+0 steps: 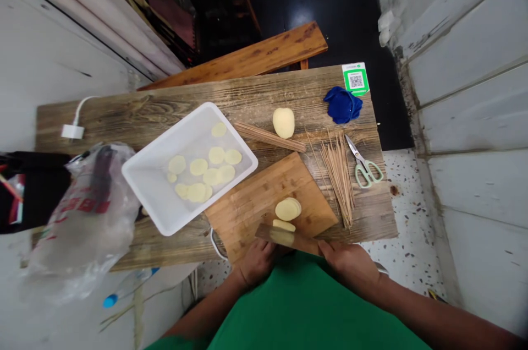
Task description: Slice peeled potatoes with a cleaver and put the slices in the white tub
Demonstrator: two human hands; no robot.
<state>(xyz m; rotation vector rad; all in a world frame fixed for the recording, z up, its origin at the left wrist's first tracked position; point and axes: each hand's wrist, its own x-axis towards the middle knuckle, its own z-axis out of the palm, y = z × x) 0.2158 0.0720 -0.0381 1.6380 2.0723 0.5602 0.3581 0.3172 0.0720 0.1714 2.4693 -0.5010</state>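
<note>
My right hand [350, 264] is closed round the handle of a kitchen knife [303, 242], its broad blade lying across the near edge of the wooden cutting board [251, 201]. Close to the blade's left end, my left hand [258, 263] has its fingers curled in. The blade and hand hide whatever is under those fingers. Just beyond the blade lies a pale potato slice [284, 225], and past it is a small overlapping stack of potato slices [287, 209]. A whole peeled potato [284, 122] sits on the table behind the board.
A white plastic tub [150, 201] with several potato slices stands left of the board. Wooden skewers [338, 179], scissors [365, 165] and a blue cloth [343, 105] lie to the right. More skewers [270, 137] lie behind the board. A plastic bag [86, 218] hangs over the table's left side.
</note>
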